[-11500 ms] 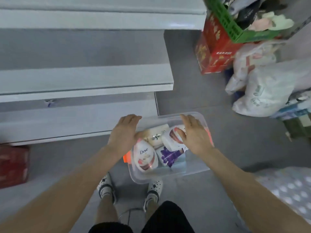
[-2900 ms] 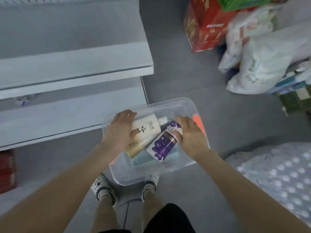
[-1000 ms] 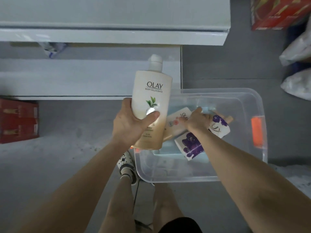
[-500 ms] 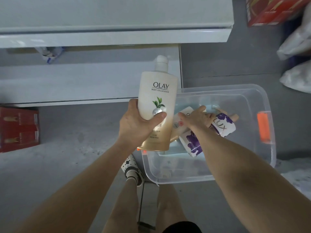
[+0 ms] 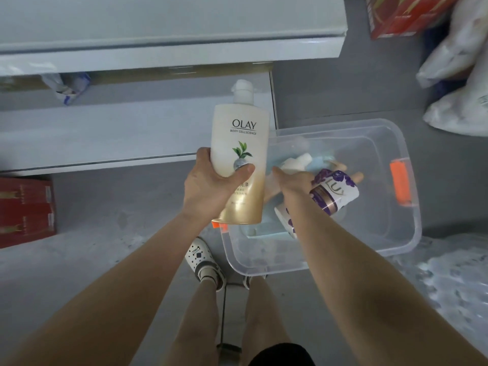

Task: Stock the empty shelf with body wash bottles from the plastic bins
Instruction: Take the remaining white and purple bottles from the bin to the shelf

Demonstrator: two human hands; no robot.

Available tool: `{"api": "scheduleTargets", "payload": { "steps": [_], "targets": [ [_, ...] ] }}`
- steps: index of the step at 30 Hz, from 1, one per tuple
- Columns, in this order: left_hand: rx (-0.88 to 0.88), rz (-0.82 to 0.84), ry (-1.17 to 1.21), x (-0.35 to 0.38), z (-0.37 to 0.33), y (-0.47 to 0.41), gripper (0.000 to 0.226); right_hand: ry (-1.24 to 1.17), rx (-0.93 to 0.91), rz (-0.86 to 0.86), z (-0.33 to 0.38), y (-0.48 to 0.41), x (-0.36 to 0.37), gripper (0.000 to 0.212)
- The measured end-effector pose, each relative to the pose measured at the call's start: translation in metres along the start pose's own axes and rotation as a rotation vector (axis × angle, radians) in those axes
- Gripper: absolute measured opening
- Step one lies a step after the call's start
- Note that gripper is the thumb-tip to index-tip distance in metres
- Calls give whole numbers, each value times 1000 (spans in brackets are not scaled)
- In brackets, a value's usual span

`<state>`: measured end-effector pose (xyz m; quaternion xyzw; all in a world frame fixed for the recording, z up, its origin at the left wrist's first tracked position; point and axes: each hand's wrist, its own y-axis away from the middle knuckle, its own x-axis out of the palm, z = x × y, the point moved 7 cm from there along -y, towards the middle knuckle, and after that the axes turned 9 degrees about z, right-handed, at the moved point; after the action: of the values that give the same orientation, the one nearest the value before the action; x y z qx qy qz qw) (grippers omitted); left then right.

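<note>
Cream-and-gold, the Olay bottle (image 5: 240,159) is held upright in the air, cap up and label toward the person, just above the near left corner of the bin (image 5: 383,228). The left hand (image 5: 208,186) grips it around the lower half, with the thumb across the front and the fingers curled behind. The right hand (image 5: 293,180) is down inside the bin, over a white and purple Lux bottle (image 5: 335,194) that lies tilted there. Its thumb points out to the left, but the fingers are hidden, and I cannot tell if they hold the bottle or only touch it. Under it are pale blue and white packs, too blurred to name.

The bin is clear plastic with an orange latch (image 5: 400,180) on its right end. It sits on the grey floor (image 5: 105,223), with its left end just beside the corner of the bottom shelf (image 5: 132,133), which is white. Above is a second shelf (image 5: 169,35), also white; seen from above, its corner reaches further right. A crumpled wrapper (image 5: 66,85) lies at the back between the two.

Red boxes (image 5: 25,210) stand on the floor at the left, in front of the shelf. Another red box (image 5: 404,14) and white bags (image 5: 459,75) fill the far right. A dotted cloth (image 5: 449,286) is near the bin's right side. One foot in a white shoe (image 5: 200,260) is just beside the bin's near wall. Grey floor lies open between the shelf front and the legs.
</note>
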<state>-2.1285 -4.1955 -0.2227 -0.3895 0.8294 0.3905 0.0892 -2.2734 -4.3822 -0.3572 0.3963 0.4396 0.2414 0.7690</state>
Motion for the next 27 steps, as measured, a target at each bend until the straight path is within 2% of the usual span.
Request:
{"api": "scheduleTargets", "payload": {
  "steps": [3, 6, 9, 11, 15, 18, 23, 27],
  "targets": [
    [16, -8, 2, 0, 2, -2, 60, -71, 59, 131, 0, -5, 15, 83],
    [28, 3, 12, 0, 2, -2, 61, -100, 38, 141, -2, -4, 14, 82],
    [24, 41, 34, -1, 0, -2, 63, -245, -110, 94, -9, 25, 2, 77],
    [18, 76, 73, -4, -3, 0, 62, -334, -236, 126, -14, 51, -9, 79],
    [62, 129, 79, -14, -16, 18, 61, -248, -477, 157, -9, 103, -45, 79],
    [127, 154, 24, -26, -30, 41, 62, -152, -582, 90, 1, 152, -79, 70],
    [204, 206, -27, -46, -53, 80, 64, -171, -696, 14, 9, 215, -127, 78],
    [295, 221, 9, -70, -91, 114, 69, -255, -794, -38, 22, 266, -172, 76]
  ]
}}
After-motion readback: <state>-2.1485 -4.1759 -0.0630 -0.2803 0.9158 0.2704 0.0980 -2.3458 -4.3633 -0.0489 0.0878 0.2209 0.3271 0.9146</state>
